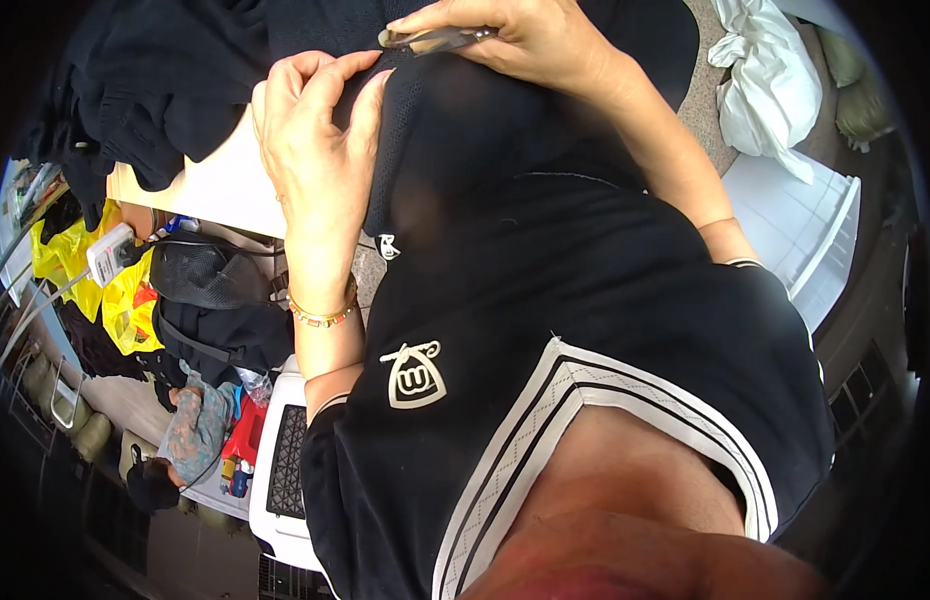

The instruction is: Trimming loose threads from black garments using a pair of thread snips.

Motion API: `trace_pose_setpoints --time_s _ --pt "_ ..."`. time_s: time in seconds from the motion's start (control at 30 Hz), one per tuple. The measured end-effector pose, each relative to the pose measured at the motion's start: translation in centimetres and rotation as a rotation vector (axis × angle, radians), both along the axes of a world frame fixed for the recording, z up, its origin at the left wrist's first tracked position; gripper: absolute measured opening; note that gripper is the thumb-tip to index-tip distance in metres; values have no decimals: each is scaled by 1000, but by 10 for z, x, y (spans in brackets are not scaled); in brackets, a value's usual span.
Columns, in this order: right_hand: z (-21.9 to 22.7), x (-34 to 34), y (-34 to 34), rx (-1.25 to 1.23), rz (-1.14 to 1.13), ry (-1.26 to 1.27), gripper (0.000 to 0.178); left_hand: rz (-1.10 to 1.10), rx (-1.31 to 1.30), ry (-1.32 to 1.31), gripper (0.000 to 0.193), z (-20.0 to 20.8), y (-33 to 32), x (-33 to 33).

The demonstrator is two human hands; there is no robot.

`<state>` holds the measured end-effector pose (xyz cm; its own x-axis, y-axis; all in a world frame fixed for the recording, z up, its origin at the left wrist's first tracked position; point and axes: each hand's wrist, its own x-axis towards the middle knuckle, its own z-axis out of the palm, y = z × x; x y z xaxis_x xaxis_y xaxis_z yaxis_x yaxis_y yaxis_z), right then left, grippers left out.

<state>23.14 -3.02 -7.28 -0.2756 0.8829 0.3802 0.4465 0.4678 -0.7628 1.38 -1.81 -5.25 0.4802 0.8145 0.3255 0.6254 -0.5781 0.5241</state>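
Black knit fabric, apparently a garment, is spread over my lap and reaches up toward the top of the picture. My left hand is at its left side, with thumb and forefinger pinched together at the cloth; the exact grip is partly hidden. Just right of those fingertips, my right hand holds a small silver metal tool that looks like thread snips. The snips point left and lie close against the fabric. Whether their blades touch a thread is too small to tell.
More dark garments are heaped on a pale tabletop at upper left. Below are yellow plastic bags, a white plug box with cord and a black bag. Farther off sits another person. A white sack and white bin stand right.
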Motion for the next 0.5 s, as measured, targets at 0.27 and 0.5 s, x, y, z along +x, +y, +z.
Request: trace_pose_setpoints --time_s 0.27,0.5 --pt "-8 -6 -1 -258 2 446 17 -14 -54 -95 14 -3 12 11" --pt "22 1 1 -410 31 373 17 -97 -35 -266 8 -1 19 16"
